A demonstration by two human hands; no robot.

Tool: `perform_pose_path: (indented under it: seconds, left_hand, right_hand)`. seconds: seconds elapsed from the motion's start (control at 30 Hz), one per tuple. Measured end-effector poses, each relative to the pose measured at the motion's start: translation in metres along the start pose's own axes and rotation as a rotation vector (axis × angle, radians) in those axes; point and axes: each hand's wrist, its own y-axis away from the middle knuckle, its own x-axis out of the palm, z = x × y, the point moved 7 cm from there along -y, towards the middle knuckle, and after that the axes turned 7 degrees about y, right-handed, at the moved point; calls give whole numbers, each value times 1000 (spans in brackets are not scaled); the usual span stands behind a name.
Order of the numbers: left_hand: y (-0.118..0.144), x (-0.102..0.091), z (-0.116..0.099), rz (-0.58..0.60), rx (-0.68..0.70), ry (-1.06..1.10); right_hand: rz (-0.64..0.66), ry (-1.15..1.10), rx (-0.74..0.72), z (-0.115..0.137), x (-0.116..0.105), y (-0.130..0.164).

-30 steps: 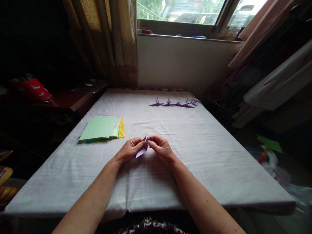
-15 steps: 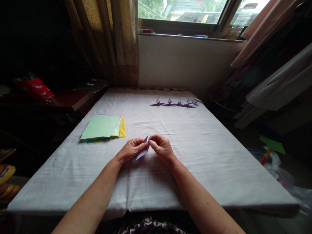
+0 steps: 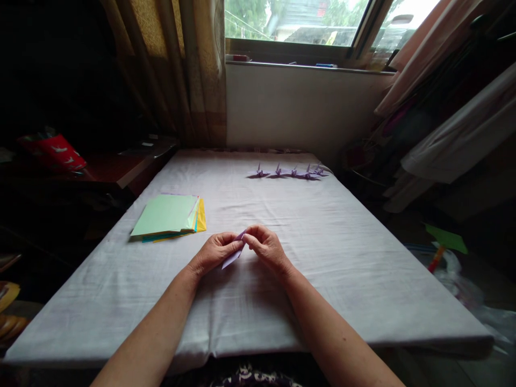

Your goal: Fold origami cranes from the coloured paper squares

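Both of my hands meet over the middle of a table covered with a white cloth. My left hand and my right hand pinch a small folded piece of purple paper between their fingertips, just above the cloth. Most of the paper is hidden by my fingers; one pale flap sticks out below. A stack of coloured paper sheets, light green on top with yellow and blue edges, lies to the left of my hands.
Several finished purple paper cranes stand in a row at the far side of the table. Behind are a window, curtains and a white wall. Dark furniture with a red item lies left; cloth and clutter right.
My fingers have pressed the purple paper lower and flatter; its upright tip, visible before, is now mostly covered. The hands stay in the same spot.
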Motion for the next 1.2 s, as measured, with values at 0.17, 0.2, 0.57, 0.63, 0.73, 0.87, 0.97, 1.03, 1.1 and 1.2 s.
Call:
perform_pose_path:
  seconds: [0.17, 0.2, 0.57, 0.63, 0.73, 0.87, 0.97, 1.03, 1.1, 1.2]
  left_hand:
    - [1, 0, -2, 7, -6, 7]
    - [1, 0, -2, 10, -8, 9]
    - [1, 1, 0, 44, -23, 18]
    - [1, 1, 1, 51, -32, 19]
    - [3, 3, 1, 63, -44, 18]
    - [2, 5, 2, 70, -32, -2]
    - [-1, 3, 1, 58, 14, -22]
    - [-3, 1, 0, 32, 58, -45]
    - [-5, -4, -2, -23, 111, -85]
    - [-4, -10, -6, -147, 206, -174]
  right_hand:
    - [-22, 105, -17, -6, 1, 1]
    - [-22, 111, -19, -6, 1, 1]
    - [-85, 117, -7, -3, 0, 3]
    - [-110, 112, -8, -1, -1, 3]
    - [-153, 150, -29, 3, -4, 3]
    - [-158, 174, -41, 6, -6, 2]
    - [-156, 170, -41, 5, -8, 0]
    - [-173, 176, -40, 3, -11, 0]
    - [-202, 194, -38, 2, -16, 0]
    - [-243, 230, -44, 1, -23, 0]
